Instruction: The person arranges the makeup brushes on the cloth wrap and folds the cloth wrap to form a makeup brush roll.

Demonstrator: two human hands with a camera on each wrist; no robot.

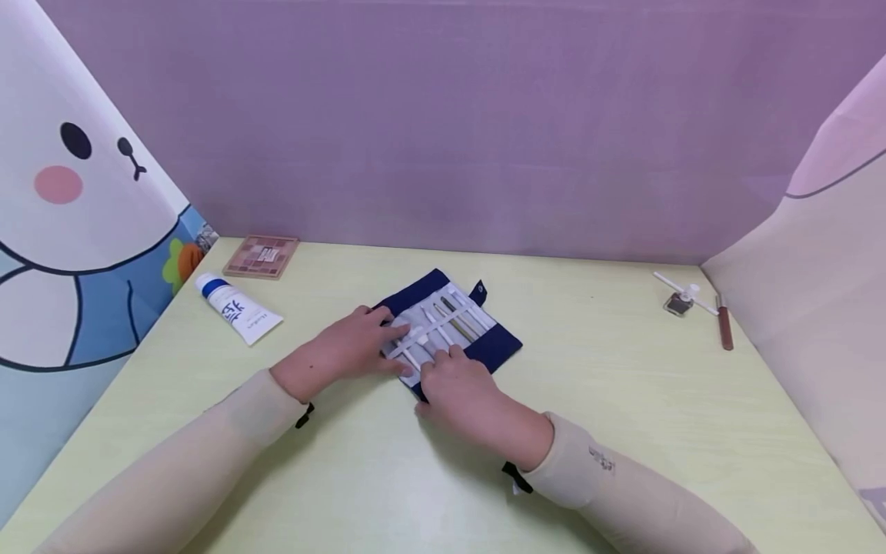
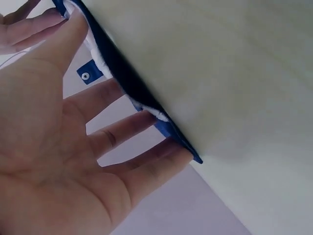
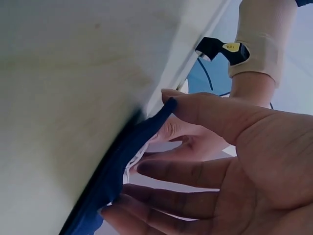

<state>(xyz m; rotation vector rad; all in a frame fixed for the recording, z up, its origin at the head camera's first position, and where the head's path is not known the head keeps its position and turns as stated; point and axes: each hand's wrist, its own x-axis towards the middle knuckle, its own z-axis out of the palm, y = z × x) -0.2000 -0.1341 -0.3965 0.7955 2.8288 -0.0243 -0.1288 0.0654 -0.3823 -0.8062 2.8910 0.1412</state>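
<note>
Both grips, left hand (image 1: 346, 346) and right hand (image 1: 460, 385), lay flat, fingers extended, on the brush roll (image 1: 450, 327) at frame centre; its long axis ran lower-left to upper-right.

Bright even light, soft shadows, blurry close-ups

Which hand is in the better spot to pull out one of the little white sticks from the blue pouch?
Probably the right hand: its fingertips rest right at the near ends of the white sticks. The left hand lies flat along the blue pouch's left edge.
</note>
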